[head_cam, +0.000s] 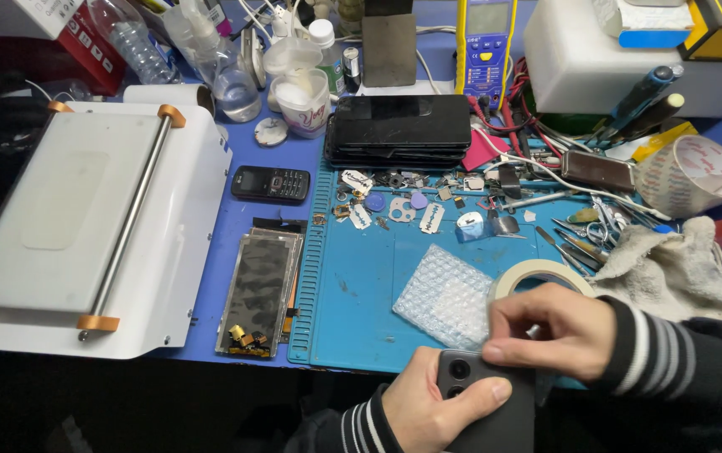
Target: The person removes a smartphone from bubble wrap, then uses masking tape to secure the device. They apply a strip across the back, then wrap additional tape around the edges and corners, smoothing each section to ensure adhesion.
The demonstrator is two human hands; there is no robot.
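At the bottom centre, my left hand grips a dark grey smartphone with its back and camera lenses facing up. My right hand rests its fingers on the phone's upper edge, pinching there. Just above the hands a sheet of bubble wrap lies on the blue work mat. A roll of beige tape sits right behind my right hand.
A white machine with a metal roller fills the left. Screen panels, a small black keypad phone, stacked phones, small parts, tweezers, a beige cloth, a wide tape roll and a yellow multimeter crowd the bench.
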